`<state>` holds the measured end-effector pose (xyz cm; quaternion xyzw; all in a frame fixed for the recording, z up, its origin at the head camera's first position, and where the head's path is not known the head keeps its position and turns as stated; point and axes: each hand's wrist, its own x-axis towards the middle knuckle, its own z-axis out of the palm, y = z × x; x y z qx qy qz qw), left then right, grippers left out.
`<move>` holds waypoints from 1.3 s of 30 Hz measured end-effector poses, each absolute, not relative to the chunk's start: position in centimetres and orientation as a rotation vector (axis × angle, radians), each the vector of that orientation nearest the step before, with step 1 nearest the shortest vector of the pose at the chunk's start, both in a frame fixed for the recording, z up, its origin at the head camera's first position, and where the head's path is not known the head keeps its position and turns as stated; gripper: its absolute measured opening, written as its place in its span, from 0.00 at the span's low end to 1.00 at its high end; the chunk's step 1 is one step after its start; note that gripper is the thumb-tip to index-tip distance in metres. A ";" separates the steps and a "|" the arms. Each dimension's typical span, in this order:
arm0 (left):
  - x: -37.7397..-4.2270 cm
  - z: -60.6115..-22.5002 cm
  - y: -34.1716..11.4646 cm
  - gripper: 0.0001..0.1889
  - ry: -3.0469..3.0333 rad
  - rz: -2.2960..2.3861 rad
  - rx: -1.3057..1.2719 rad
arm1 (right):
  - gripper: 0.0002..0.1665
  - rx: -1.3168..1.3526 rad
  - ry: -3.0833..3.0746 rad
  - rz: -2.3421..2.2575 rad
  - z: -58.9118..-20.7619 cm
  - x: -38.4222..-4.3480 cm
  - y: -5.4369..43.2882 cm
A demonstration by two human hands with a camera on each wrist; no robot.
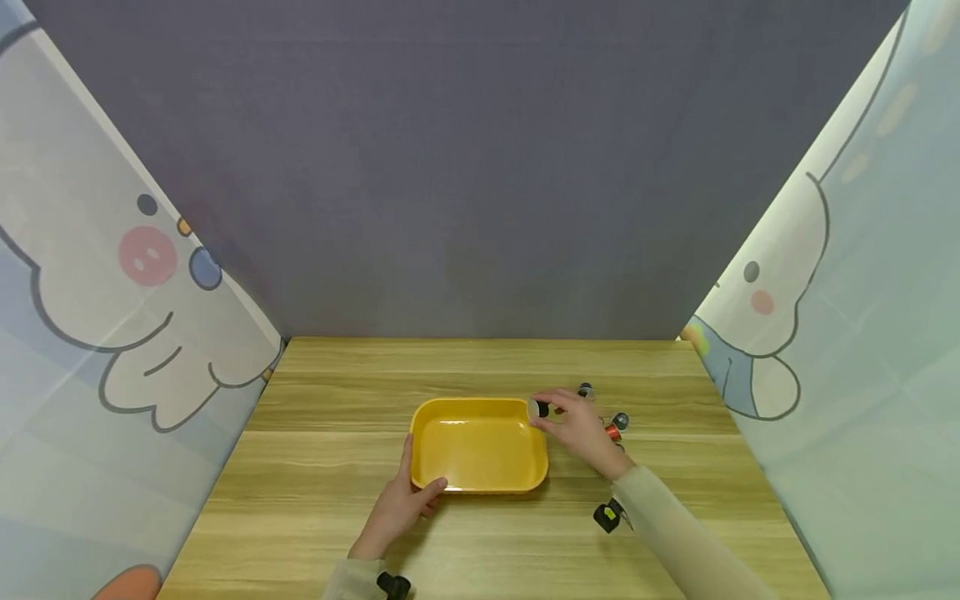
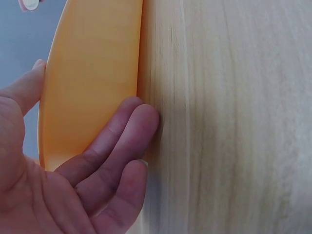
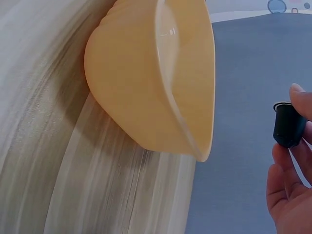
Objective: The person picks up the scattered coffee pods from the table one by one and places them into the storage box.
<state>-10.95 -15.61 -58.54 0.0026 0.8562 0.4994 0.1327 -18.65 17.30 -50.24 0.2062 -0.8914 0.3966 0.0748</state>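
Observation:
A yellow rectangular plastic tray (image 1: 480,454) rests on the table, and nothing shows inside it. My left hand (image 1: 401,500) grips its near left corner. In the left wrist view the thumb lies at the rim and the fingers (image 2: 131,131) bend against the outer wall. Over the far right corner, my right hand (image 1: 577,429) pinches a black coffee capsule (image 3: 288,126) with a pale lid between thumb and fingers. More capsules lie right of that hand: a dark one (image 1: 621,421), a red one (image 1: 612,432) and another dark one (image 1: 586,389), some partly hidden by the hand.
The wood-grain table (image 1: 322,467) ends at a grey backdrop (image 1: 480,208) behind. Cartoon-printed curtains (image 1: 142,317) flank it on both sides. Small black devices are strapped at both wrists, the right one (image 1: 607,516) hanging close over the table.

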 end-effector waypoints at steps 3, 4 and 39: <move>-11.0 -58.5 -15.7 0.56 2.475 1.460 -0.001 | 0.24 0.647 -2.670 1.214 -50.4 -19.2 16.9; -11.0 -58.5 -15.7 0.56 2.472 1.463 -0.003 | 0.24 0.658 -2.663 1.217 -50.5 -19.3 16.8; -10.9 -58.4 -15.4 0.55 2.456 1.465 -0.001 | 0.23 0.838 -2.806 1.107 -52.6 -23.6 10.3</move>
